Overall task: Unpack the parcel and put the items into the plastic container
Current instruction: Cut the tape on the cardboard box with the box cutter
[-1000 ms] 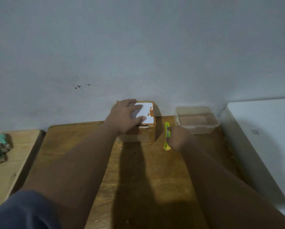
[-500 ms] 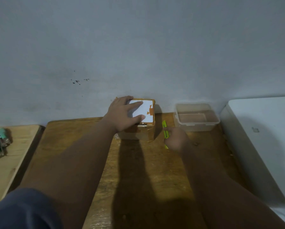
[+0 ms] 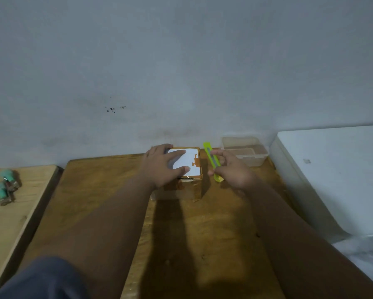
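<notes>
Pinched in the right hand (image 3: 233, 171) is the light cutter (image 3: 211, 160), while the taped parcel (image 3: 181, 171), mid-frame, is pressed flat by the spread left hand (image 3: 161, 165); stiff card, best steadied from above.

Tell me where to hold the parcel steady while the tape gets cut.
Press down on the parcel from above on its flat labelled top, toward the left edge, as the left hand does. That leaves the right side free for the cutter in the right hand.
</notes>
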